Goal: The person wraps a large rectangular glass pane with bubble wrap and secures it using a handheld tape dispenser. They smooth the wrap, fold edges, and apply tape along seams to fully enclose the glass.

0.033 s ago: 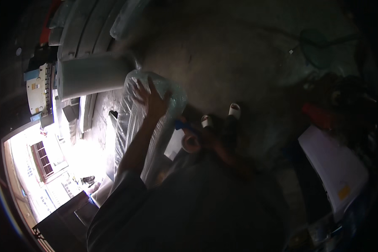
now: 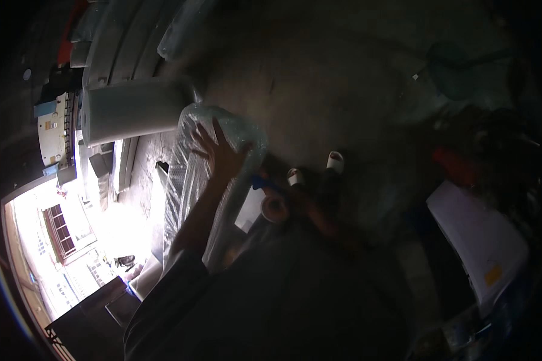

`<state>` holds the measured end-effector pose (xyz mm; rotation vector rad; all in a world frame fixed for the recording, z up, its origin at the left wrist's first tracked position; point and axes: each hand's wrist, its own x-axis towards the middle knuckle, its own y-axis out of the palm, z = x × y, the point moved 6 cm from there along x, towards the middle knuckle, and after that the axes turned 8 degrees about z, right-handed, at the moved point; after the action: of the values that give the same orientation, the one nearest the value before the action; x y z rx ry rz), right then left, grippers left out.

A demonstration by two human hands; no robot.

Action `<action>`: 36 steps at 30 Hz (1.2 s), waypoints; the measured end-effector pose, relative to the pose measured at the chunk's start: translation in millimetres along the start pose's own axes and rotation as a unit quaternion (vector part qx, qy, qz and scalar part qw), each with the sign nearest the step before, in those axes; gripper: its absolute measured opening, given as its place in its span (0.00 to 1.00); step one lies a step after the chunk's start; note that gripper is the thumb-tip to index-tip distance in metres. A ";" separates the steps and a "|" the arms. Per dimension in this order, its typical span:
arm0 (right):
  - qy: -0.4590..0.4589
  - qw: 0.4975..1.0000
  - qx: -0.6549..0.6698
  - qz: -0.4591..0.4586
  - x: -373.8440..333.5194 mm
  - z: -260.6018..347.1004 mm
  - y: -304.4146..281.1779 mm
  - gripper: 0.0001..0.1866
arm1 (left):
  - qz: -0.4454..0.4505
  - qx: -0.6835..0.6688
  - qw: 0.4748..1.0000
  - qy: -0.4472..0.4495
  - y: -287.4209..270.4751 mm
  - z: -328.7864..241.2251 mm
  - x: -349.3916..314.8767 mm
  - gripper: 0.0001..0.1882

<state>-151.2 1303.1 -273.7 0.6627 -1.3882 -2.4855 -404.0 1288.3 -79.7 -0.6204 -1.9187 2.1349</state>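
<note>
My left hand (image 2: 224,155) lies with its fingers spread on the upper end of a long bundle (image 2: 190,180) in clear bubble wrap. What the wrap covers is hard to make out. Low beside the bundle, my right hand (image 2: 296,198) is in deep shade and closed on a tape roll (image 2: 274,208), whose round core faces up. A blue piece (image 2: 259,182) shows at the roll's upper edge. A pale flat panel (image 2: 249,210) sits between the roll and the bundle.
A thick grey roll of sheet material (image 2: 132,111) lies beyond the bundle at the left. White-strapped footwear (image 2: 335,161) shows on the dark floor. A white sheet-like object (image 2: 479,240) with a yellow patch stands at the right. Bright daylight enters through an opening (image 2: 66,240) at lower left.
My left hand has shifted slightly to the right, its fingers fanned more over the bubble wrap. The right hand and the tape roll have hardly moved.
</note>
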 end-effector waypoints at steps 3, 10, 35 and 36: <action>-0.056 0.982 -0.178 -0.006 3.7 5.8 -1.0 0.30 | 0.089 -0.046 0.995 -0.006 15.4 -4.9 -27.6 0.77; -0.168 0.875 -0.454 -0.033 1.1 16.6 -7.1 0.35 | 0.163 -0.049 0.985 -0.023 28.9 -2.3 -17.3 0.79; 0.011 0.888 -0.428 -0.166 -89.7 257.4 16.5 0.33 | 0.122 0.016 0.984 0.132 6.1 9.6 -80.5 0.53; -0.019 0.861 -0.480 -0.171 -98.6 264.5 27.4 0.34 | 0.095 -0.094 0.983 0.126 -5.9 14.2 -88.0 0.48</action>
<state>-193.7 1525.8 -103.3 0.6287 0.1083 -2.9770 -332.5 1239.3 -57.9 -1.0945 -1.9996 1.8786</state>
